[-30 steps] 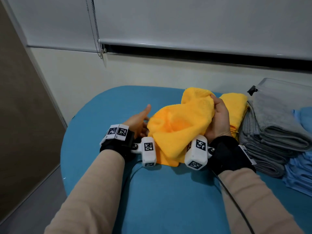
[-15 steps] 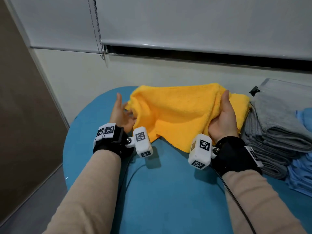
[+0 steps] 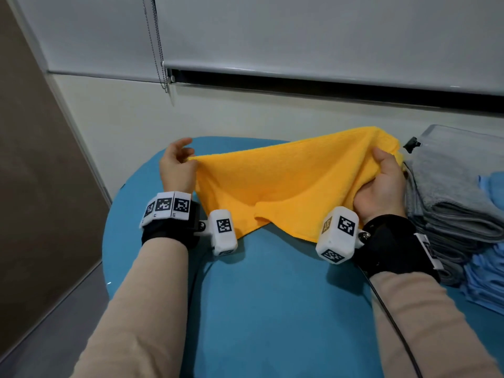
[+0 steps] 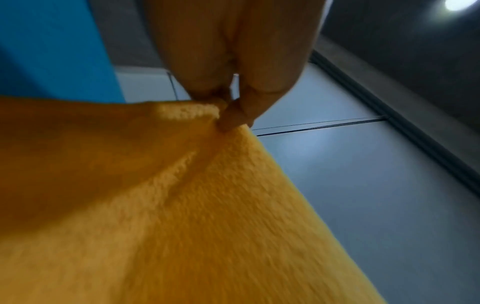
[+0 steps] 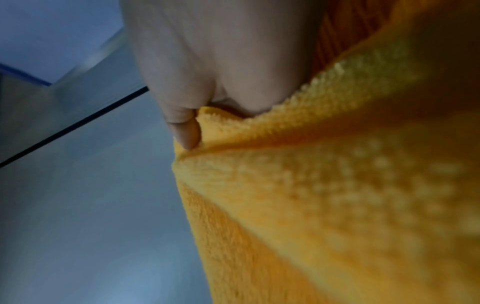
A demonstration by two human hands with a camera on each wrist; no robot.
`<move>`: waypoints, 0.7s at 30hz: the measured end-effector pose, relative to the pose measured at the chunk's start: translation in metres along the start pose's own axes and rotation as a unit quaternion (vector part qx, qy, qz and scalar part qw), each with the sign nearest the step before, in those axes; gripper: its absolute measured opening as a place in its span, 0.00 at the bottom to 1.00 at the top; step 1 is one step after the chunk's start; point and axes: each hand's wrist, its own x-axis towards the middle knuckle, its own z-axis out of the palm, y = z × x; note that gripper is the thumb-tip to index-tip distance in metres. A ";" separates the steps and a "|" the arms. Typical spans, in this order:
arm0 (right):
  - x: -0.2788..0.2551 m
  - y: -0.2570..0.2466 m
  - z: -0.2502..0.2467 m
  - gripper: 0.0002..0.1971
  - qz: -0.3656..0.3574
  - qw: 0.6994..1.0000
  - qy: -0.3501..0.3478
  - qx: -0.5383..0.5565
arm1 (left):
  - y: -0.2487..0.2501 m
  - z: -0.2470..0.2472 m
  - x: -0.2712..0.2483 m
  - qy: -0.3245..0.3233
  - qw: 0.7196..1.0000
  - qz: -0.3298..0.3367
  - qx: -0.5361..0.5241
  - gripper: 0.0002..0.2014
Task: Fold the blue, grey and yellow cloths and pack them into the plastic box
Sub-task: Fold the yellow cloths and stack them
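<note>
A yellow cloth point(image 3: 275, 186) hangs stretched between my two hands above the blue table point(image 3: 272, 296). My left hand point(image 3: 177, 170) pinches its left corner; the left wrist view shows the fingertips point(image 4: 228, 119) nipping the yellow cloth point(image 4: 182, 205). My right hand point(image 3: 381, 186) grips the right end, thumb on top; in the right wrist view the thumb point(image 5: 187, 131) presses into the yellow cloth point(image 5: 324, 195). The cloth's lower edge sags toward the table. Folded grey cloths point(image 3: 452, 203) are stacked at the right, with blue cloths point(image 3: 485, 279) beside them. A clear plastic box point(image 3: 450, 133) sits behind the grey stack.
A wall with a roller blind and its bead chain point(image 3: 161, 64) stands just beyond the table's far edge. The table's rounded left edge point(image 3: 109, 227) drops to the floor. A black cable point(image 3: 392, 323) runs along my right forearm.
The bunched yellow cloth has been pulled open and lifted. My left hand moved left and away from me and took a corner; my right hand kept hold of the right end.
</note>
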 end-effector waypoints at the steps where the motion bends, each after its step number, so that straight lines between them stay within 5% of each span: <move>1: 0.001 0.000 0.000 0.08 -0.029 0.999 -0.002 -0.034 | -0.001 -0.001 0.000 0.022 0.998 0.019 0.047 0.24; 7: 0.002 0.007 -0.001 0.09 -0.205 0.945 -0.010 -0.255 | -0.004 -0.015 0.007 0.152 0.975 0.049 0.157 0.17; 12: -0.001 0.005 0.001 0.02 -0.173 0.969 -0.028 -0.174 | 0.002 -0.018 0.000 0.176 0.965 0.026 0.194 0.12; 21: 0.000 0.002 0.001 0.08 -0.155 0.983 -0.043 -0.091 | 0.000 -0.019 0.001 0.184 0.975 -0.010 0.127 0.12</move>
